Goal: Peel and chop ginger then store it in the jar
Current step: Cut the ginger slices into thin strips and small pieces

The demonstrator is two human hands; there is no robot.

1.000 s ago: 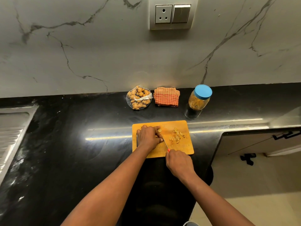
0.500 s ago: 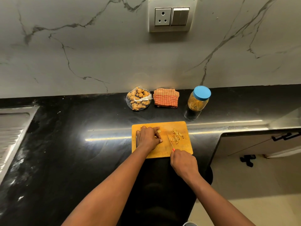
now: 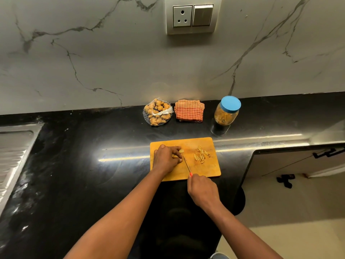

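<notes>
Right hand point(image 3: 202, 190) is wrapped round the red handle of a thin-bladed knife point(image 3: 186, 164), at 6 o'clock on the rectangular orange wooden cutting board point(image 3: 209, 170). Left hand point(image 3: 166, 158), fingers curled, pins a pale ginger chunk point(image 3: 181, 151) there, with cut ginger strips point(image 3: 201, 156) at its 3 o'clock. Further back, clear blue-lidded jar point(image 3: 226, 113) at 1 o'clock, white mesh bag of ginger point(image 3: 157, 113) at 11.

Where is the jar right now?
In the head view, the jar stands at the back of the counter, just right of the folded cloth and behind the cutting board's right corner.
</notes>
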